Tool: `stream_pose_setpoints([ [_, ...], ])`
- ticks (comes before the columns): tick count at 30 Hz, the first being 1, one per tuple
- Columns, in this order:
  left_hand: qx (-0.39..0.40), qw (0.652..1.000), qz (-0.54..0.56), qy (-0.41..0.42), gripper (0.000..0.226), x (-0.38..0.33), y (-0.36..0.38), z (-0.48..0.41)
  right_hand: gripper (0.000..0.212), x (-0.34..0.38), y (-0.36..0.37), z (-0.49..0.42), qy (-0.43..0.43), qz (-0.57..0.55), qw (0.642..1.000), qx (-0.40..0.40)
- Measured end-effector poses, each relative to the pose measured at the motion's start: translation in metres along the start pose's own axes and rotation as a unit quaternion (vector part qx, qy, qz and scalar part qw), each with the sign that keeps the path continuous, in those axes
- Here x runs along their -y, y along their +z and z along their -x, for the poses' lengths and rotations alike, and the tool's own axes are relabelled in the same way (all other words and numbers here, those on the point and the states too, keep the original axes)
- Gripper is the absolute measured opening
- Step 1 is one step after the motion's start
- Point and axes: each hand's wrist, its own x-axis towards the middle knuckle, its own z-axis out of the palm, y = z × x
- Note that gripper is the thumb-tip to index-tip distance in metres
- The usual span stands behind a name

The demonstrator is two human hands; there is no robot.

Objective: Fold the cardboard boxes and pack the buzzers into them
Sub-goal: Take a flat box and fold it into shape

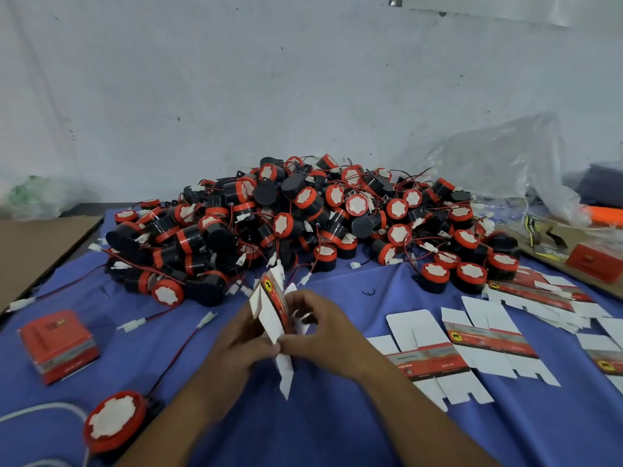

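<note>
A blue-clothed worktop (pixel 269 433) carries a heap of buzzers (pixel 303 214) at the back. Just in front of it, the left hand (pixel 241 345) and right hand (pixel 323 335) hold a half-opened cardboard box (pixel 271 318) upright, fingers pinching it. Pressing the opposite creases inward should square the sleeve before any flaps are tucked.

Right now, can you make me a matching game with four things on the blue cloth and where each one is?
Things:
1. closed red box
2. buzzer pile
3. flat boxes
4. half-folded box

Places:
A. held by the left hand and right hand
B. lying flat on the right
C. standing on the left
D. heaped at the back

Pairs: 1-C, 2-D, 3-B, 4-A
</note>
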Motion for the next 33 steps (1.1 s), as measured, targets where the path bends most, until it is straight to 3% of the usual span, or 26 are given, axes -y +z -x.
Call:
stream_pose_setpoints([
  [4,0.002,1.0,-0.015,-0.005,0.094,-0.004,-0.002,-0.003,0.04,0.002,-0.014,0.004,-0.017,-0.043,0.997,0.055],
  [8,-0.03,0.999,0.039,-0.004,0.094,-0.007,0.0,-0.004,0.044,0.003,-0.014,0.005,-0.03,-0.038,0.994,0.097],
  [12,-0.013,1.0,0.016,0.001,0.085,-0.006,-0.008,-0.006,0.047,0.005,0.003,0.001,-0.029,-0.06,0.992,0.106],
  [19,-0.042,0.996,-0.02,-0.073,0.078,0.007,-0.018,-0.013,0.063,0.005,-0.001,-0.029,0.037,-0.163,0.98,-0.11],
  [23,-0.045,0.998,0.004,-0.048,0.051,0.004,-0.014,-0.013,0.052,-0.012,0.008,-0.03,0.032,-0.191,0.968,-0.157],
  [30,-0.034,0.997,0.017,-0.066,0.069,-0.009,-0.01,-0.004,0.049,-0.023,0.009,-0.021,0.023,-0.242,0.965,-0.1],
  [33,-0.048,0.995,0.008,-0.083,0.048,-0.015,-0.003,-0.001,0.053,-0.02,0.007,-0.013,0.015,-0.296,0.954,-0.041],
])
